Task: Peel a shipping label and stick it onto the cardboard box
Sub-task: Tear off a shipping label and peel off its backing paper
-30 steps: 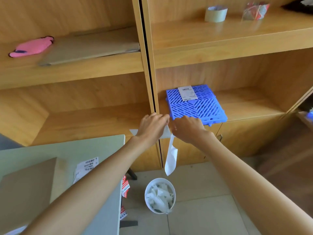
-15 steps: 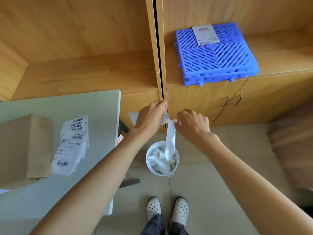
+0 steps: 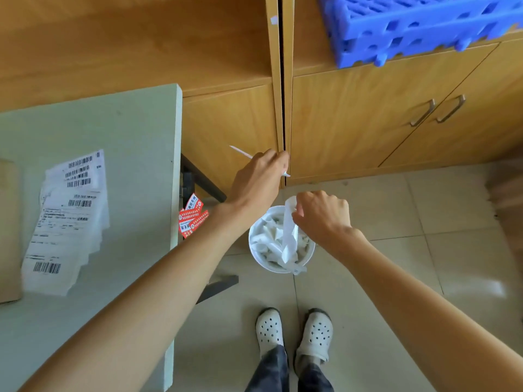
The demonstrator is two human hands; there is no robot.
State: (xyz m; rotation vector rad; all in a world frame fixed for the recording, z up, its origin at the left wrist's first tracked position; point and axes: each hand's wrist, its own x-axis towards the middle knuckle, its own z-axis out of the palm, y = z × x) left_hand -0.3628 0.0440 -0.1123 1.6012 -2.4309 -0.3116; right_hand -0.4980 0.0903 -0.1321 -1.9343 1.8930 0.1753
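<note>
My left hand (image 3: pixel 259 181) grips a peeled shipping label (image 3: pixel 240 151), seen edge-on as a thin white sheet sticking out past my fingers. My right hand (image 3: pixel 322 215) pinches the white backing strip (image 3: pixel 289 236), which hangs down into a white bin (image 3: pixel 256 254) on the floor. The two hands are apart, with the right one lower. The cardboard box (image 3: pixel 8 230) shows only as a brown edge at the far left of the pale green table (image 3: pixel 135 142). A fanned stack of shipping labels (image 3: pixel 68 222) with barcodes lies beside the box.
The bin holds several crumpled backing strips. Red stickers (image 3: pixel 192 216) hang off the table's edge by a dark table leg (image 3: pixel 202 178). Wooden cabinets with metal handles (image 3: pixel 437 110) stand behind, a blue plastic grid tile (image 3: pixel 410 26) on the shelf above. My feet in white clogs (image 3: pixel 294 332) stand on tiled floor.
The view has tilted further down. My hands have drawn apart, the backing strip has come free of the label, and my right hand has lowered it over the bin.
</note>
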